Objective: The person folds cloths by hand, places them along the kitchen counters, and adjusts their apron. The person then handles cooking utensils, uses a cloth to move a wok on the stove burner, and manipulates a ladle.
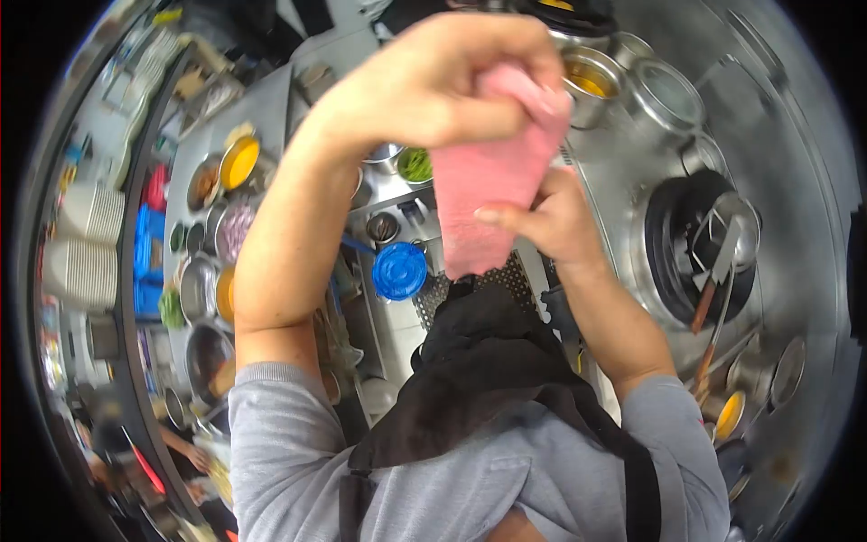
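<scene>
Pink cloth [492,185] held between two hands, toward 1 o'clock.
The left hand [442,86] is clamped on its upper end; the right hand [564,221] pinches its edge toward 4 o'clock. A wooden-handled spatula [724,259] lies at 3 o'clock.

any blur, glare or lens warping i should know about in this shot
Head view: the left hand and pink cloth look soft, possibly from motion; head view: pale glare on the steel counter at right; head view: strong wide-angle distortion bows the left side around the white plate stacks, and the corners are black.
</scene>
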A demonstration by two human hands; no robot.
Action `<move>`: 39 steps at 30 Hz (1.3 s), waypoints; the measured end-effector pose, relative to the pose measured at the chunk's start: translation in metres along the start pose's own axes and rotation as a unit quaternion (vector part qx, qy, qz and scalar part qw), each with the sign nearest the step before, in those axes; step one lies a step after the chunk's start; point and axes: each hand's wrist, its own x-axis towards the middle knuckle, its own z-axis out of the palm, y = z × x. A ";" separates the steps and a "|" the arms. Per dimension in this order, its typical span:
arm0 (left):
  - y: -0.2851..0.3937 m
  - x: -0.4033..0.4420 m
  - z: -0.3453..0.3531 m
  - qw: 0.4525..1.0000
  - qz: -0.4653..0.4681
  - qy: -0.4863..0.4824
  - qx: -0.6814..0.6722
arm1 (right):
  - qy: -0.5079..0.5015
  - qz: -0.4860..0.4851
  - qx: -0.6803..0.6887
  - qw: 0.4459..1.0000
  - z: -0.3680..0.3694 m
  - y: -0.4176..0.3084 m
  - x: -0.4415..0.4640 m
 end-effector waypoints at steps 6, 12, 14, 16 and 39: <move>-0.018 0.036 -0.004 0.983 -0.024 0.085 -0.163 | 0.073 0.152 0.005 0.986 -0.042 0.048 -0.089; -0.135 0.065 0.040 0.965 -0.137 0.112 -0.192 | 0.295 0.221 -0.018 0.929 -0.081 0.088 -0.165; -0.184 0.068 0.069 0.952 -0.201 0.098 -0.208 | 0.395 0.209 0.039 0.894 -0.089 0.113 -0.177; -0.222 0.070 0.105 0.925 -0.304 0.092 -0.209 | 0.463 0.208 0.012 0.862 -0.097 0.137 -0.190; -0.467 0.082 0.284 0.900 -0.363 -0.151 -0.190 | 0.622 0.424 -0.190 0.631 -0.117 0.235 -0.207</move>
